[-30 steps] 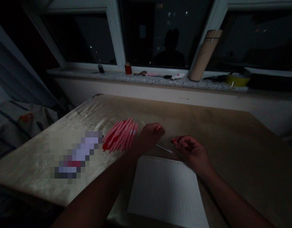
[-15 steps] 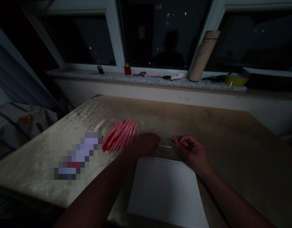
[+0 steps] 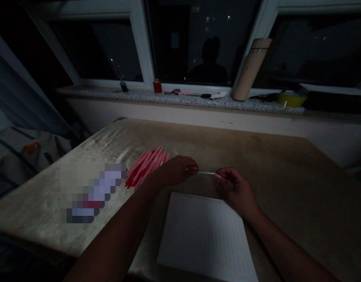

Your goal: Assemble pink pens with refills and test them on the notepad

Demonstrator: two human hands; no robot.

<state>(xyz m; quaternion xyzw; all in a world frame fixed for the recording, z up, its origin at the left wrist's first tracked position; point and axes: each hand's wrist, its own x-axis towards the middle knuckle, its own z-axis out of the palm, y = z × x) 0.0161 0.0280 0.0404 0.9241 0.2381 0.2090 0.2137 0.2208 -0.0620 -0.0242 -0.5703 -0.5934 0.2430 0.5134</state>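
Note:
My left hand (image 3: 182,169) is closed around a pink piece of a pen. A thin white rod (image 3: 206,172), like a pen refill, runs from it to the right. My right hand (image 3: 236,186) pinches a short pink pen part (image 3: 219,176), and the rod's right end meets that part or lies right beside it; I cannot tell whether it is inside. Both hands hover just beyond the top edge of a lined notepad (image 3: 205,235). Left of my left hand lies a heap of pink pens (image 3: 147,166), partly covered by my forearm.
A blurred-out light purple object (image 3: 104,188) lies on the table (image 3: 251,152) at the left. Along the granite windowsill (image 3: 139,96) stand a small red jar (image 3: 157,86), a tall tan cylinder (image 3: 252,70) and a yellow roll (image 3: 291,98). The room is dim.
My left hand has risen slightly, lifting the white rod. The pink part in my right hand has turned, and the gap between it and the rod has closed.

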